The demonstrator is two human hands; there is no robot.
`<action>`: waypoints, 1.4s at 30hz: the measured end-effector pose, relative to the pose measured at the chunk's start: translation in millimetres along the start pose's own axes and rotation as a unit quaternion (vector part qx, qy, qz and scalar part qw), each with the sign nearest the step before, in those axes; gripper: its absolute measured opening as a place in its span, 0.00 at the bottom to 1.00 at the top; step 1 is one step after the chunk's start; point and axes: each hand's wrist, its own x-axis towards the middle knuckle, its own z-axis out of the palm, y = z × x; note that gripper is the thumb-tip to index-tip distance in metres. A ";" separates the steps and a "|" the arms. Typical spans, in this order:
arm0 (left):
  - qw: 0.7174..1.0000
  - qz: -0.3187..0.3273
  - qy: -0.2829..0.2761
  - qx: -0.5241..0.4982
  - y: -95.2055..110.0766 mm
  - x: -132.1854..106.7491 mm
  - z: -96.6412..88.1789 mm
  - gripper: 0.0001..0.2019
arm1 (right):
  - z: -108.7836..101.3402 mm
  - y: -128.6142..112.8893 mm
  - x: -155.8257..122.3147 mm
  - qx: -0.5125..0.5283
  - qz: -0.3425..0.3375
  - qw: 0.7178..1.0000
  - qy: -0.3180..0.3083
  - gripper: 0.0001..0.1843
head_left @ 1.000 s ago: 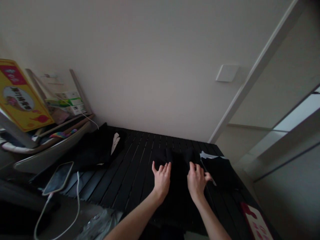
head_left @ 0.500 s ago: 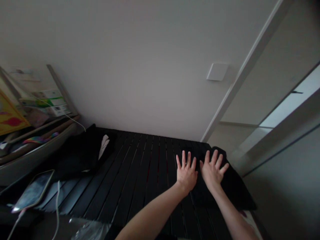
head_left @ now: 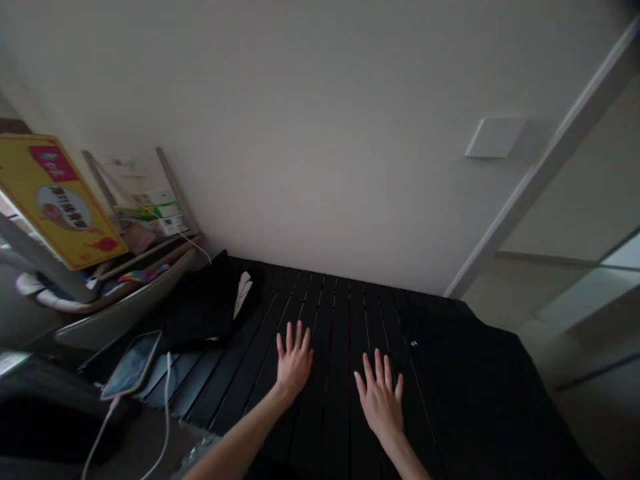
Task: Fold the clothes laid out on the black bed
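okay, both hands are spread wide and holding nothing, the left hand (head_left: 294,363) over the dark slats (head_left: 333,313), the right hand (head_left: 380,400) nearer the big black cloth (head_left: 480,393) that runs lengthwise away on the right, a folded black bundle (head_left: 207,310) off left.

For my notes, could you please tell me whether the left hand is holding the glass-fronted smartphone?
No, the bare left hand lies open on the black slatted surface, well apart from the dark glass-fronted smartphone.
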 end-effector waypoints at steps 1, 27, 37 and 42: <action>0.999 -0.028 0.008 0.026 -24.5 5.1 -6.8 0.26 | 3.7 -1.3 -1.3 -0.001 0.003 1.000 -0.008 0.33; 0.907 -0.242 0.315 -0.138 -168.4 44.5 -144.2 0.20 | 23.1 0.6 -4.1 0.009 0.015 1.000 -0.014 0.35; 0.888 0.108 -0.083 -0.439 21.1 -23.4 -129.0 0.21 | 17.1 4.5 -6.8 -0.040 -0.013 0.999 -0.016 0.31; 0.930 0.081 -0.158 -0.322 36.7 -31.4 -94.6 0.22 | 29.8 16.0 -7.5 -0.043 -0.029 0.998 -0.030 0.29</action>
